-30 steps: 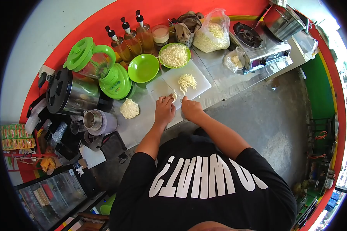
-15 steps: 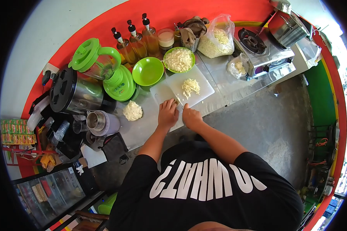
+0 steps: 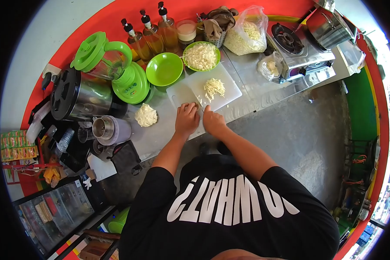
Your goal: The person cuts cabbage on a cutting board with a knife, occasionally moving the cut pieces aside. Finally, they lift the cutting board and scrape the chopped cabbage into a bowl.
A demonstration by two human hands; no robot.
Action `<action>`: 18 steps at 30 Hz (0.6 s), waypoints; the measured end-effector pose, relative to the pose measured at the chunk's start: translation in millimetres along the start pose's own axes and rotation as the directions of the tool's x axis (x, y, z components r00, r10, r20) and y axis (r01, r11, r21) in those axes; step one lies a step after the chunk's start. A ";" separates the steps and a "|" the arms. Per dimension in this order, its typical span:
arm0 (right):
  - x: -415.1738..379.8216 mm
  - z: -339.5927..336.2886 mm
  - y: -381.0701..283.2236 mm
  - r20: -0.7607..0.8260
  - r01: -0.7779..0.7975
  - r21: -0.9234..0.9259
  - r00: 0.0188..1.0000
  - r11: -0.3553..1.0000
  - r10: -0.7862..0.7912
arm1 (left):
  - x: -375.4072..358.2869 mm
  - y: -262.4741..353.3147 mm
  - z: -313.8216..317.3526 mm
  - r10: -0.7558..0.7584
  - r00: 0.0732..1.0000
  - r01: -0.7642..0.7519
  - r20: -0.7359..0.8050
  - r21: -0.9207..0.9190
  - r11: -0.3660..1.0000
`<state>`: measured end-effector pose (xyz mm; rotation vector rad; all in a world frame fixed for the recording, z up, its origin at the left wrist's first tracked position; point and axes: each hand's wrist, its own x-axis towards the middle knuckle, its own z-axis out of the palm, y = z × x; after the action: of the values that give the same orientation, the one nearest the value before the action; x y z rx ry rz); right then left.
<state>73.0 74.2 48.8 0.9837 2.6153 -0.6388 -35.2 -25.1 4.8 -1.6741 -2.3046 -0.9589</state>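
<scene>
On the white cutting board [image 3: 229, 92], my left hand [image 3: 187, 118] is closed, fingers curled down near the front edge. What lies under its fingertips is hidden. Close beside it, my right hand [image 3: 214, 122] grips a knife [image 3: 198, 96], whose thin blade points away across the board and is hard to make out. A small heap of pale shredded vegetable [image 3: 214, 88] lies just beyond the right hand. Behind the board stands a green bowl [image 3: 201, 56] full of similar shreds. Left of that is an empty green bowl [image 3: 164, 69].
A pale, cabbage-like lump [image 3: 146, 115] rests on the steel counter [image 3: 160, 136]. A green blender [image 3: 130, 84] and pump bottles [image 3: 158, 40] stand at back left. At the right are a bag of shreds [image 3: 247, 40], a small plastic bag [image 3: 271, 67] and a gas stove [image 3: 301, 58].
The camera view has shifted slightly. My hands stay close together at the board's front edge, the left fingers a little differently placed. The shredded heap looks about the same.
</scene>
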 end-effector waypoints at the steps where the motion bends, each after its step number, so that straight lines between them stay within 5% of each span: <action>1: 0.8 -5.3 -0.3 0.006 0.001 -0.001 1.000 1.000 -0.001 | -0.6 0.6 -0.3 0.000 1.000 0.000 0.000 -0.003 1.000; 18: -11.1 -14.0 -5.6 0.045 0.022 -0.052 0.999 0.998 -0.020 | 0.4 1.3 -1.0 -0.009 1.000 0.009 -0.006 -0.027 1.000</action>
<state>76.0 71.2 67.0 0.9172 2.5935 -0.5875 -34.5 -25.1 6.3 -1.6700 -2.3079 -1.0003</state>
